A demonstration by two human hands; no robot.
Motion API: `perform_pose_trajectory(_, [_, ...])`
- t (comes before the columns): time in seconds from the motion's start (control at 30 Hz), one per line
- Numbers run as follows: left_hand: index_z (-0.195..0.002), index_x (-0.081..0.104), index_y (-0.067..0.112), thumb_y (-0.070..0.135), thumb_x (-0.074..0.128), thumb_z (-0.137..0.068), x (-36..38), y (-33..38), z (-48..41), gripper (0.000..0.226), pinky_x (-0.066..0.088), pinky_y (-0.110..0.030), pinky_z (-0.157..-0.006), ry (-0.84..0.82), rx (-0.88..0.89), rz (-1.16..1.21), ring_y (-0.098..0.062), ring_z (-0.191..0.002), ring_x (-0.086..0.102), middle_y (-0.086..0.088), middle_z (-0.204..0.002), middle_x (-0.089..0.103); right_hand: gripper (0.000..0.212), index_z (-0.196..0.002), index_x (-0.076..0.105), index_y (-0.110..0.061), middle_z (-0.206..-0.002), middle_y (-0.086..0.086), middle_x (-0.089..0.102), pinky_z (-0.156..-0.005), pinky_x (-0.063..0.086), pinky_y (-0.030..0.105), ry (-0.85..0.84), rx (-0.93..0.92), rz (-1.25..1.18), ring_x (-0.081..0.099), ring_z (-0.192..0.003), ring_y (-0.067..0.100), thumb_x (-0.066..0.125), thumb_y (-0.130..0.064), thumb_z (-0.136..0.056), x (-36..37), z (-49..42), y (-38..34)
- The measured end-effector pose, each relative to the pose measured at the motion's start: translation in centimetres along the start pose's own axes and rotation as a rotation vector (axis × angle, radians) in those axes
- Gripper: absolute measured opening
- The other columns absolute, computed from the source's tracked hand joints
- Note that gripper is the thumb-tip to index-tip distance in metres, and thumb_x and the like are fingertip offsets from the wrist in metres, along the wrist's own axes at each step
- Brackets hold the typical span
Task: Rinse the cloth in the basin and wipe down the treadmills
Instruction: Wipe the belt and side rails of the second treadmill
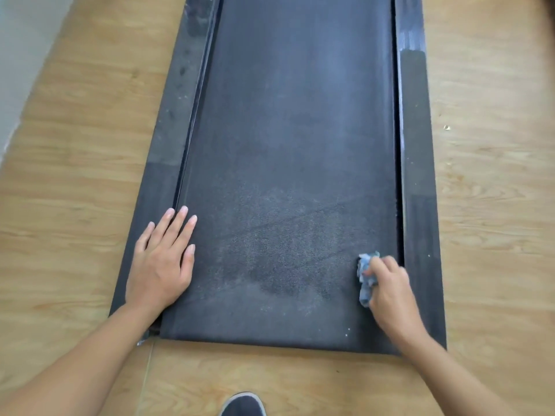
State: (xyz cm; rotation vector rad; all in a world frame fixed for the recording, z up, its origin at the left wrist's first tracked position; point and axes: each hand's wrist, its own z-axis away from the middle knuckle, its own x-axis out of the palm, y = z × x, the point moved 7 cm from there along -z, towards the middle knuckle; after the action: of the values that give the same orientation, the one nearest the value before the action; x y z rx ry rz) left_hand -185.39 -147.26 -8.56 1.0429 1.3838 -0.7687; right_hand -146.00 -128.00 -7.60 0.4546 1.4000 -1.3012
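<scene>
Right hand (390, 283) grips a bunched blue cloth (365, 277) against the treadmill belt (294, 145), near right corner, likely wiping. Left hand (160, 262) lies spread flat at the near left edge, apparently bracing the lean.

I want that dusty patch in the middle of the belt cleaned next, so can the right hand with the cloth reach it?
Probably yes. The right hand grips the cloth on the belt; the dusty patch lies left of it, nothing between. The left hand rests flat at the opposite edge.
</scene>
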Motion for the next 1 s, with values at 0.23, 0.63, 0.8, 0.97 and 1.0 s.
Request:
perform_pose_trajectory(0.23, [-0.161,0.046,0.018,0.034,0.036,-0.106,-0.1,0.2,-0.4,0.058,0.025,-0.051,-0.13,-0.03,-0.013,0.082,-0.021,-0.162,0.028,-0.001,-0.172,0.035,0.029,-0.086,0.058,-0.026,-0.087,-0.008,0.061,-0.062,0.04,0.013,-0.142,0.249,-0.348,0.052,-0.07,-0.001,0.06,0.001,-0.095,-4.3,-0.2,-3.2])
perform_pose_trajectory(0.63, [-0.1,0.08,0.022,0.077,0.06,-0.086,-5.6,14.7,-0.6,0.06,0.056,-0.033,-0.083,-0.568,-0.616,1.351,-0.017,-0.093,0.079,0.001,-0.099,0.081,0.04,-0.131,0.058,0.001,-0.132,0.026,0.065,-0.089,0.054,0.046,-0.462,0.41,-1.626,0.063,-0.111,0.04,0.055,-0.015,-0.095,-2.9,0.8,-14.6])
perform_pose_trajectory(0.8, [-0.088,0.064,0.011,0.017,0.08,-0.095,-4.2,15.8,0.2,0.018,0.063,-0.041,-0.087,-0.484,-0.732,1.493,-0.028,-0.097,0.079,-0.012,-0.099,0.081,0.018,-0.1,0.066,-0.022,-0.107,0.002,0.077,-0.089,0.059,0.05,-0.236,0.258,-0.867,0.073,-0.104,0.028,0.081,-0.02,-0.09,-1.3,1.3,-12.9])
perform_pose_trajectory(0.97, [-0.095,0.048,0.004,-0.001,0.065,-0.102,-3.2,16.9,-1.9,0.019,0.066,-0.047,-0.081,-0.409,-0.557,1.451,-0.03,-0.093,0.08,-0.01,-0.097,0.077,0.025,-0.106,0.068,-0.034,-0.103,-0.012,0.077,-0.086,0.06,0.05,-0.078,0.299,-0.694,0.074,-0.095,0.014,0.083,-0.026,-0.088,-1.8,0.7,-10.9])
perform_pose_trajectory(1.0, [-0.096,0.05,0.006,-0.001,0.066,-0.101,-3.2,17.4,-2.6,0.018,0.066,-0.048,-0.08,-0.397,-0.527,1.448,-0.029,-0.091,0.08,-0.011,-0.099,0.077,0.022,-0.107,0.07,-0.032,-0.101,-0.013,0.077,-0.087,0.06,0.049,-0.04,0.281,-0.692,0.073,-0.092,0.012,0.081,-0.025,-0.09,-2.4,0.4,-10.8])
